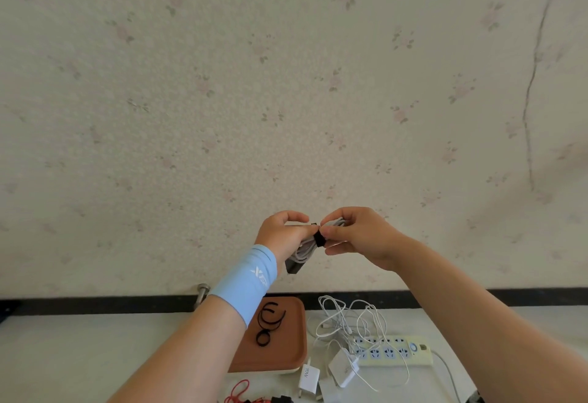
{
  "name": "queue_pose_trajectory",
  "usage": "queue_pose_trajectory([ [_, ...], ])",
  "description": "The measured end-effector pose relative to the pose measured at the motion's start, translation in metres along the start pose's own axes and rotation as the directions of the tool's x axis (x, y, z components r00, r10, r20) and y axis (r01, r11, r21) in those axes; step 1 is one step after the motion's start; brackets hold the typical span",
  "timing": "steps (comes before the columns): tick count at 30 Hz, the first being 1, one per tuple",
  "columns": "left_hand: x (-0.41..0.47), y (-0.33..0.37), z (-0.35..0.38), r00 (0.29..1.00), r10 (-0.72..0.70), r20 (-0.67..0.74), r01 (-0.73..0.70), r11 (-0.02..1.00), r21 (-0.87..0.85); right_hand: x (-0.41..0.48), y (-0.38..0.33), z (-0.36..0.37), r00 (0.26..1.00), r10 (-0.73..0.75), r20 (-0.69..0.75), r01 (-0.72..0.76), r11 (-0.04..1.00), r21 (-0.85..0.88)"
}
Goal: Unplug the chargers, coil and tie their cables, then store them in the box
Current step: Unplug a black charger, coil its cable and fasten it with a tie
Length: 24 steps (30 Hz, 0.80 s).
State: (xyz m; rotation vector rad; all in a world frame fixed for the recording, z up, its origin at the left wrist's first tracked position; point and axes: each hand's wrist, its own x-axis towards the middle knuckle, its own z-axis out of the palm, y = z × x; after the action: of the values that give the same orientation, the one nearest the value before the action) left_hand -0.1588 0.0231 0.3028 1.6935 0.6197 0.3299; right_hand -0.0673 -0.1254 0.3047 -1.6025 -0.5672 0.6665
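both hands (283,232) pinch coiled cable (304,248) (black tie (319,239) seemingly wrapped).

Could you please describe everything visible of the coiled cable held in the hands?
The coiled cable is a whitish bundle of loops, held in the air. A black strap wraps its middle; a dark charger block hangs at its lower end. The left hand grips it, the right hand pinches at the strap.

Between the left grip (280,237) and right grip (359,237) the coiled cable (302,251) looks smooth white plastic, its strap (319,239) matt black cloth; below the grips lie smooth white plastic chargers (342,370) and a cream plastic power strip (397,354) on a matt tabletop (79,355).
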Motion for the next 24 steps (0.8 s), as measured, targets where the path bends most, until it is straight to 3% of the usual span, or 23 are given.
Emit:
queue_pose_trajectory([
  [3,0.001,-0.001,-0.002,0.998,0.049,0.031,-0.05,0.998,0.041,0.0,0.002,0.0,1.0,-0.011,-0.006,0.011,1.0,-0.021],
  [7,0.001,-0.001,-0.008,0.974,0.184,0.132,-0.217,0.928,0.302,0.001,0.003,-0.001,1.0,-0.027,-0.009,0.027,0.997,-0.067],
  [13,0.002,-0.002,-0.014,0.928,0.085,0.363,-0.279,0.805,0.524,0.002,0.01,0.0,0.998,-0.038,0.058,0.047,0.984,-0.171],
  [18,0.004,-0.009,-0.019,0.89,-0.004,0.455,-0.265,0.809,0.525,0.003,0.014,0.004,0.996,-0.047,0.081,0.058,0.987,-0.153],
  [24,0.004,-0.022,-0.012,0.925,0.077,0.372,-0.238,0.88,0.411,0.014,0.023,0.007,0.998,-0.053,0.023,0.054,0.994,-0.09],
])
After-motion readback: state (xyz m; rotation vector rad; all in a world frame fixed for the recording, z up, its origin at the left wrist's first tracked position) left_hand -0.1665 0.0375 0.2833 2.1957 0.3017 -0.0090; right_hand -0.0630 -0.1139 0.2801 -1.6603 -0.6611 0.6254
